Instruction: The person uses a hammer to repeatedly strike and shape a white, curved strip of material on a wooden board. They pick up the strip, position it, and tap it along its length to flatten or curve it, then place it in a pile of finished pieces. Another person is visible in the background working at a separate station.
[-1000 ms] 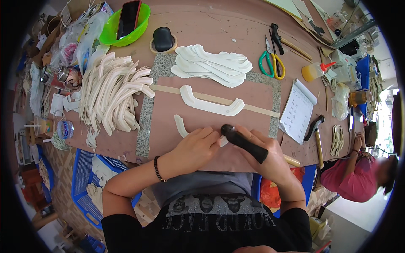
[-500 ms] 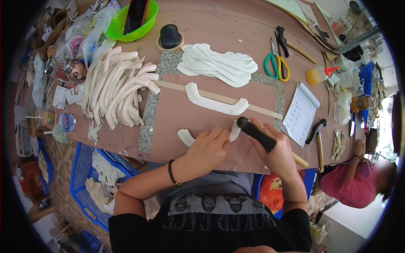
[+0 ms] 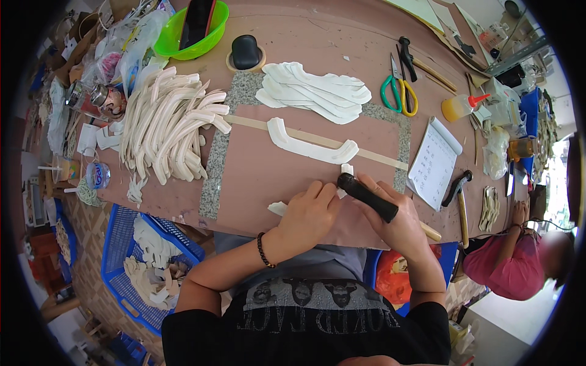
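My left hand (image 3: 309, 215) is closed on a white curved strip (image 3: 278, 208), pressing it to the work surface with bent fingers. Most of this strip is hidden under the hand; one end shows to its left, the other by the hammer head. In my right hand (image 3: 395, 224) is a hammer (image 3: 368, 198), gripped close to its black head, which rests at the strip's right end beside my left fingertips. Just beyond lies another white curved strip (image 3: 311, 150) with upturned ends. Farther back is a fanned stack of flat white pieces (image 3: 314, 91).
A large pile of cream curved strips (image 3: 171, 131) covers the table's left. Scissors (image 3: 400, 91), a second hammer (image 3: 408, 60), a glue bottle (image 3: 458, 108), a notepad (image 3: 434, 161) and another hammer (image 3: 459, 190) lie right. A blue basket (image 3: 116, 268) stands below left; a person (image 3: 506, 265) sits right.
The held strip has turned, its right end shifting away from me and its left end nearer. My left hand and the hammer head have moved slightly with it.
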`<state>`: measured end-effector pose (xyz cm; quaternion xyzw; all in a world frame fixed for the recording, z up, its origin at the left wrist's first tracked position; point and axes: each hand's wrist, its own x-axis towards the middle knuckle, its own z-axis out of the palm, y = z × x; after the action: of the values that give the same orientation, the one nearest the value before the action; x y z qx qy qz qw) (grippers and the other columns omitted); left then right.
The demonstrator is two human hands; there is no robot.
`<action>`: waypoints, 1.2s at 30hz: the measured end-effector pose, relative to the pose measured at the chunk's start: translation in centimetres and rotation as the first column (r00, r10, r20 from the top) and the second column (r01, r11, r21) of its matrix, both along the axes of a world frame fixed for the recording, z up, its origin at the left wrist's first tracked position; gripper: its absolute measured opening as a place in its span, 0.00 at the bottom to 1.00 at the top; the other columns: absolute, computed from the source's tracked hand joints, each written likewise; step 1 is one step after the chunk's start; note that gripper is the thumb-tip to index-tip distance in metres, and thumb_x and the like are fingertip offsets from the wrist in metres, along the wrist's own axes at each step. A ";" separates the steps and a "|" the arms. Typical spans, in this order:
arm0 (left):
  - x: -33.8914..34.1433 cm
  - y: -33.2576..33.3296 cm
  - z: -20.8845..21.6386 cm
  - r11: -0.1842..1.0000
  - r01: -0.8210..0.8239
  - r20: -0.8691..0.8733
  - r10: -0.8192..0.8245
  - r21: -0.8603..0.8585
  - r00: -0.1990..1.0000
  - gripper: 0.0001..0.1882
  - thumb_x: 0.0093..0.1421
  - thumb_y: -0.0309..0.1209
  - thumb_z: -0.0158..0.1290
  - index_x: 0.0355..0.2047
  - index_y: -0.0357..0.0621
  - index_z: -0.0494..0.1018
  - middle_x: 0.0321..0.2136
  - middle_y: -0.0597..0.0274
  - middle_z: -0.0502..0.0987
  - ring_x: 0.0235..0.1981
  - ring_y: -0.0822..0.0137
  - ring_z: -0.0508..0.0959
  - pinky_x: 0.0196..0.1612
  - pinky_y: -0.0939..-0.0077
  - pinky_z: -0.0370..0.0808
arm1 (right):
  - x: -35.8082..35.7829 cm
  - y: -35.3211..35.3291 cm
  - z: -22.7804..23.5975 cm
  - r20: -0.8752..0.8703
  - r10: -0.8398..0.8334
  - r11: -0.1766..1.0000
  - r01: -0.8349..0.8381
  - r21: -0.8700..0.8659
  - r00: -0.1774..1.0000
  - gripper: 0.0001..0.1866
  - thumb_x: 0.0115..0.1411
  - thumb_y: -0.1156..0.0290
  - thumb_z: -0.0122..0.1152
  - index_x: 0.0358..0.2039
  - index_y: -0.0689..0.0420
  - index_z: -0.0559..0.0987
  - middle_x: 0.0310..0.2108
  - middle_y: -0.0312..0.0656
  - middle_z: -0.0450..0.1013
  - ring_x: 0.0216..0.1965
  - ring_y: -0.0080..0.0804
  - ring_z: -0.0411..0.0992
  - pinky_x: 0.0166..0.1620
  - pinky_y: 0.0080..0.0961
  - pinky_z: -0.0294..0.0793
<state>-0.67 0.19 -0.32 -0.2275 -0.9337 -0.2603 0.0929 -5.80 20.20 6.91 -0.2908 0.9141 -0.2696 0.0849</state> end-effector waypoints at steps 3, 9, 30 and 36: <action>0.5 -0.4 0.7 0.985 0.047 -0.089 -0.063 -0.168 0.994 0.20 0.53 0.27 0.55 0.46 0.28 0.76 0.36 0.58 0.72 0.39 0.61 0.74 0.38 0.69 0.73 | -0.2 -0.1 0.4 0.006 -0.157 0.987 0.157 0.031 0.988 0.30 0.58 0.74 0.67 0.63 0.55 0.75 0.37 0.49 0.78 0.33 0.54 0.79 0.35 0.43 0.78; 1.6 -1.1 0.2 0.971 0.032 -0.142 -0.067 -0.238 0.988 0.22 0.54 0.28 0.53 0.48 0.26 0.76 0.43 0.53 0.75 0.43 0.61 0.75 0.39 0.70 0.71 | 0.6 -0.3 -0.5 0.003 -0.054 0.991 0.054 -0.118 0.999 0.29 0.59 0.72 0.68 0.62 0.57 0.75 0.39 0.50 0.79 0.33 0.55 0.80 0.35 0.43 0.78; 4.6 -4.1 0.1 0.947 -0.005 -0.231 -0.073 -0.321 0.970 0.21 0.55 0.28 0.54 0.48 0.29 0.78 0.42 0.56 0.77 0.43 0.63 0.76 0.50 0.65 0.65 | 1.5 -1.4 0.6 0.012 0.049 0.999 -0.049 0.005 0.999 0.40 0.47 0.83 0.66 0.65 0.54 0.73 0.39 0.47 0.77 0.33 0.53 0.78 0.36 0.42 0.79; 5.2 -4.9 -0.1 0.986 -0.029 -0.225 -0.010 -0.166 0.974 0.20 0.55 0.28 0.55 0.46 0.31 0.79 0.41 0.58 0.77 0.43 0.63 0.76 0.52 0.64 0.63 | 1.7 -1.9 0.3 0.064 0.065 0.998 -0.064 -0.028 0.996 0.40 0.48 0.83 0.65 0.65 0.55 0.72 0.38 0.48 0.76 0.35 0.53 0.78 0.36 0.44 0.78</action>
<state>4.57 -4.71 -0.42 -0.2580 -0.9370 -0.1525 0.1794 -4.12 18.35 7.21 -0.3124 0.8973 -0.2880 0.1192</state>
